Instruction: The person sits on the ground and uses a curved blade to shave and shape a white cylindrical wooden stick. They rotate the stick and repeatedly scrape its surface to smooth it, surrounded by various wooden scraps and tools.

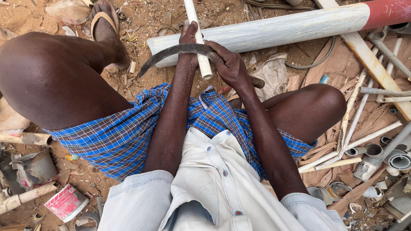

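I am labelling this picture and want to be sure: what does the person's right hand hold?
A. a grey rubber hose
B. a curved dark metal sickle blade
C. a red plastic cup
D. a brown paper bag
B: the right hand grips the curved dark metal sickle blade, laid across the thin white plastic pipe that the left hand steadies.

Pale grey button shirt (214,188) with rolled sleeves, blue checked wrap (128,137), tan flip-flop sandal (102,19)
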